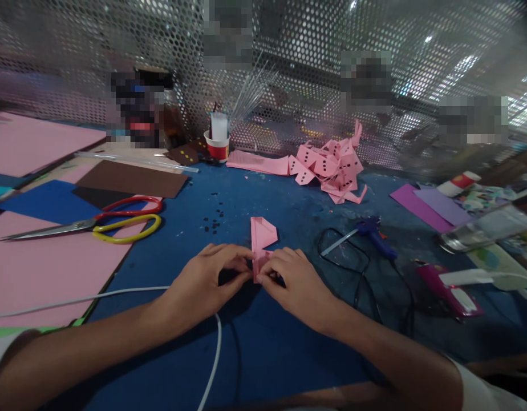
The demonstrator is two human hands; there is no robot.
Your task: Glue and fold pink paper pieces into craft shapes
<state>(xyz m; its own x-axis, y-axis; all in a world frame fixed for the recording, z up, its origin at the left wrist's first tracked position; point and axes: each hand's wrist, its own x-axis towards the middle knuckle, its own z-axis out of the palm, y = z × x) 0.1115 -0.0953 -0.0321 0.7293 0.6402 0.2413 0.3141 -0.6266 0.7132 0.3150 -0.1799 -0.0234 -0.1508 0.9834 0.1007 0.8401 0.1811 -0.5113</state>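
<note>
Between my two hands is a small folded piece of pink paper (262,233), its upper part sticking out beyond my fingers with a crease along its left side. My left hand (210,277) pinches the paper's left edge between thumb and fingers. From the other side, my right hand (295,285) grips its lower right part, and the fingers cover some of it. Just beyond my left hand lie several tiny black paper squares (213,221). Further back sits a pile of folded pink paper pieces (332,165) with black squares on them.
Red-and-yellow-handled scissors (126,220) rest on pink sheets (53,268) at left, near blue (49,201) and brown paper (130,184). A blue glue gun (377,237) with a black cord lies right. A white cable (218,342) passes under my left arm. A paper cup (217,149) stands behind.
</note>
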